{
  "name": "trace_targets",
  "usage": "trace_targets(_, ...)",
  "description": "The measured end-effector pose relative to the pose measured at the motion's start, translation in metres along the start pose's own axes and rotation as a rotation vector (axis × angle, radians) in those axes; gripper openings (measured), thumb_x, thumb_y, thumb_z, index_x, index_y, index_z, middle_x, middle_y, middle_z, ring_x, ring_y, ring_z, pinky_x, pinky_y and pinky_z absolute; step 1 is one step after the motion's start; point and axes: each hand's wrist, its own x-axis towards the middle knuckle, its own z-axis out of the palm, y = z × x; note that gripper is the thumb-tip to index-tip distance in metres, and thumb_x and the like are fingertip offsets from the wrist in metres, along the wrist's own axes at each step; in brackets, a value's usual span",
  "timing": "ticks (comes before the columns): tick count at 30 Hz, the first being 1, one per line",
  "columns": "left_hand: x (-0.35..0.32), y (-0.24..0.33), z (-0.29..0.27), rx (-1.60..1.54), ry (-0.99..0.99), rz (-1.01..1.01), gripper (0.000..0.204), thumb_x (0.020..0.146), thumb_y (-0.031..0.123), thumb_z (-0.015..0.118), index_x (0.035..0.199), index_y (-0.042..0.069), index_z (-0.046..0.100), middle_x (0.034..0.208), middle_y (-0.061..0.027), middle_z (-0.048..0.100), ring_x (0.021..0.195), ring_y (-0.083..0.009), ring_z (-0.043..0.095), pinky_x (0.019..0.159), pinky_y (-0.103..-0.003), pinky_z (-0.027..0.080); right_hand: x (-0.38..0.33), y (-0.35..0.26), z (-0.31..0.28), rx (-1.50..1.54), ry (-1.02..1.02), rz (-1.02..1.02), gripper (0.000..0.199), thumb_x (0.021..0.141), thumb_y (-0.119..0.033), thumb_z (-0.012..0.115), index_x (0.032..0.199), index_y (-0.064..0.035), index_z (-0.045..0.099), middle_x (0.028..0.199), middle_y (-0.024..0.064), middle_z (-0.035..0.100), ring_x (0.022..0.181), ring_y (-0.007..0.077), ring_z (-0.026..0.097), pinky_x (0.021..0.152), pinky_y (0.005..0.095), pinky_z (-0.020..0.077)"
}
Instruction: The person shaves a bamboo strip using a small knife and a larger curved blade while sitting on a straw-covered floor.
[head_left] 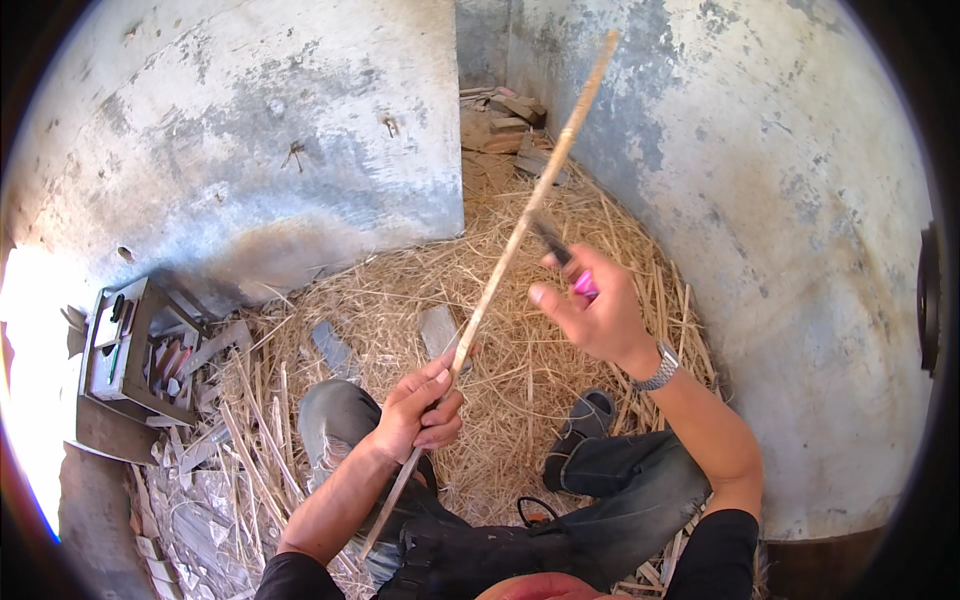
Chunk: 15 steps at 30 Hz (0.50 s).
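A long pale bamboo stick (pixel 508 252) runs slantwise from near my lap up to the far right. My left hand (pixel 420 408) is wrapped round its lower part, with the thin end sticking out below toward my leg. My right hand (pixel 598 305) grips a small knife (pixel 550 240) with a dark blade and some pink at the handle. The blade is beside the stick's middle, slightly blurred; whether it touches the stick I cannot tell. A metal watch is on my right wrist.
Straw and shavings (pixel 500 450) cover the floor around my bent legs. At left stands a small wooden box stand (pixel 150 365) with odds and ends. Worn walls (pixel 760 250) rise on both sides. Bricks (pixel 515 125) lie in the far corner, and a sandal (pixel 582 420) is on my foot.
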Motion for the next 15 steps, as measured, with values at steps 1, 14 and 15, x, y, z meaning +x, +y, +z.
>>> trace_targets(1, -0.001, -0.001, 0.000, 0.035, -0.025, -0.040, 0.049, 0.111, 0.023, 0.040, 0.157, 0.011, 0.031, 0.057, 0.0039, 0.032, 0.038, -0.0048, 0.030, 0.037, -0.021, 0.024, 0.002, 0.013, -0.002, -0.100, 0.100, -0.059, 0.036, 0.090, -0.031, 0.077, 0.101, 0.0014, 0.067, 0.059, -0.0043, 0.056, 0.045, 0.0013, 0.044, 0.041, 0.0208, 0.0301)
trace_targets(14, 0.000, -0.008, 0.001, 0.104, -0.108, -0.092, 0.045, 0.112, 0.022, 0.038, 0.156, 0.015, 0.037, 0.062, 0.0031, 0.031, 0.046, -0.0065, 0.030, 0.042, -0.021, 0.028, 0.004, 0.022, -0.005, -0.041, 0.189, -0.125, 0.022, 0.092, -0.018, 0.075, 0.082, -0.0008, 0.065, 0.059, 0.0015, 0.061, 0.048, 0.0026, 0.051, 0.043, 0.0232, 0.0361)
trace_targets(15, 0.000, -0.008, 0.000, 0.105, -0.105, -0.092, 0.045, 0.112, 0.022, 0.038, 0.156, 0.015, 0.037, 0.062, 0.0031, 0.031, 0.046, -0.0065, 0.030, 0.042, -0.021, 0.028, 0.003, 0.019, -0.004, -0.038, 0.189, -0.125, 0.022, 0.092, -0.018, 0.075, 0.082, -0.0008, 0.065, 0.059, 0.0015, 0.061, 0.048, 0.0026, 0.051, 0.043, 0.0232, 0.0361)
